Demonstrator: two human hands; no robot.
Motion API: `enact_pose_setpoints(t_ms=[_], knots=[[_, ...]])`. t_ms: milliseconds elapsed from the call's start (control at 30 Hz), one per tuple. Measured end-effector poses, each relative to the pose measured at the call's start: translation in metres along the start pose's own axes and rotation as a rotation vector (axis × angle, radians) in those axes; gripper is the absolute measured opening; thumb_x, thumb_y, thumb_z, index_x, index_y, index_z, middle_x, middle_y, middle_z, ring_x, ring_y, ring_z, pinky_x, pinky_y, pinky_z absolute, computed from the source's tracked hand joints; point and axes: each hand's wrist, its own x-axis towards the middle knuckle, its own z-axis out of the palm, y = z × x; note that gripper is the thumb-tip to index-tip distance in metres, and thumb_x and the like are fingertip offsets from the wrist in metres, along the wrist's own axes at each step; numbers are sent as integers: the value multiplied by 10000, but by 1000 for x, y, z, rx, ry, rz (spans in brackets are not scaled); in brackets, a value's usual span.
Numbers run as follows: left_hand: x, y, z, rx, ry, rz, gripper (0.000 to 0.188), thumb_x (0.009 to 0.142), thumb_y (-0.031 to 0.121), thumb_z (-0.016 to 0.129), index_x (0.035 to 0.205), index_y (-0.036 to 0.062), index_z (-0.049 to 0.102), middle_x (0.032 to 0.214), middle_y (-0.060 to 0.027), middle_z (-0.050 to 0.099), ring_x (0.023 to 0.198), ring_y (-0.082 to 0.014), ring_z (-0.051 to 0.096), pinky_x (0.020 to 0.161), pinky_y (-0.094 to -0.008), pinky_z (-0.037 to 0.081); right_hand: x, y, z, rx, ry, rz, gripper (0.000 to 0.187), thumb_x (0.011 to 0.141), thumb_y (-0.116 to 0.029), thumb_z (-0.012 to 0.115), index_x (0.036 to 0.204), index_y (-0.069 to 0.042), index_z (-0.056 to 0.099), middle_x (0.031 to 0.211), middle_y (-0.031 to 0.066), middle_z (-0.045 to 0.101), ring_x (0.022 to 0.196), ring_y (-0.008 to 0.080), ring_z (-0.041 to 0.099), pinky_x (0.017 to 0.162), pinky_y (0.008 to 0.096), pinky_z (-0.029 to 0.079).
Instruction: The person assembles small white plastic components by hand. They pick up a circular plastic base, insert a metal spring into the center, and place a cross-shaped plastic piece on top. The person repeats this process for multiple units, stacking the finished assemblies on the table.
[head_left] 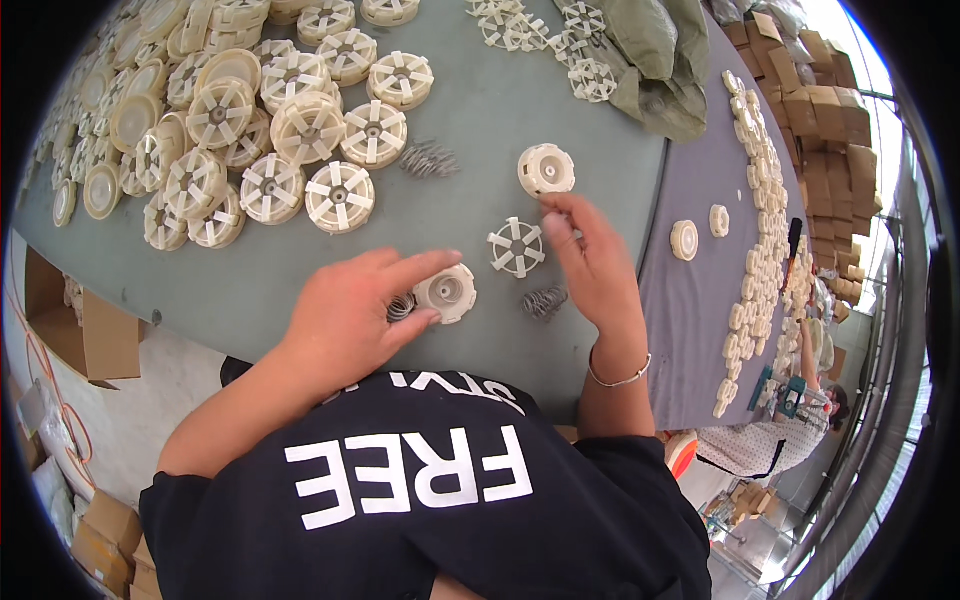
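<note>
Between the thumb and index finger of my left hand (360,300) is a white round plastic housing (447,294) with a hollow centre. A metal coil spring (401,307) shows beside that housing, near my palm. My right hand (595,260) is slightly blurred, thumb and index finger a little apart. Its index fingertip is at the near edge of a second white housing (546,170) on the grey-green table. Left of the right hand lies a flat white spoked ring (516,247). Several loose springs (544,303) sit just below the ring.
A big pile of assembled white round parts (240,130) covers the far left. More springs (430,160) lie beside it. Spoked rings (510,25) and a green bag (655,60) are at the back. On the right-hand table (665,340) are rows of white parts (755,230); a person (770,440) works beyond.
</note>
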Motion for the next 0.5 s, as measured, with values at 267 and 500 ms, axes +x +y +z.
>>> enact_pose_setpoints(t_ms=[267,500], knots=[[2,-2,1,85,-69,17,522,841,167,809,1347,231,699,956,-56,675,803,-233,668,751,-362,552,-5,-14,-2,-112,-134,-72,555,771,-96,858,1291,-77,666,1197,67,635,893,202,650,767,329,558],[-6,-5,-13,-374,-108,-251,677,820,178,856,1444,107,604,834,-15,613,780,-114,573,770,-292,494,-16,-19,0,10,-44,-251,419,801,-55,825,1203,-69,707,1050,75,679,813,195,673,764,318,562]])
